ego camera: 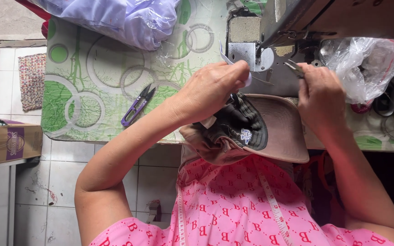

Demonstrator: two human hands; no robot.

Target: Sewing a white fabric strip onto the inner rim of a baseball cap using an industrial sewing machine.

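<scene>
From the head camera, your left hand (210, 91) sits just above and to the 10 o'clock of the cap (251, 130), its fingers pinched closed on a small white strip (228, 59) that sticks out past your knuckles toward 12 o'clock. Your right hand (320, 93) is at the cap's 2 o'clock, resting against the far edge of the tan brim and clenched around a small metal tool (295, 68) whose tips point toward 11 o'clock; whether it is a tweezer or a snip, you cannot tell from here. The cap itself lies between your two hands at the near edge of the table (92, 91), dark crown turned toward you with a white embroidered mark showing, the brim spreading toward 3 o'clock and overhanging your lap. Directly at 12 o'clock from the cap stands the sewing machine (270, 41), its metal plate just beyond your fingertips. Well apart at 9 o'clock, a pair of purple thread snips (135, 107) lies on the green patterned cover. A clear plastic bag (365, 64) is bunched at 2 o'clock, just beside your right hand. A tape measure (272, 205) hangs over your pink shirt at 6 o'clock.
</scene>
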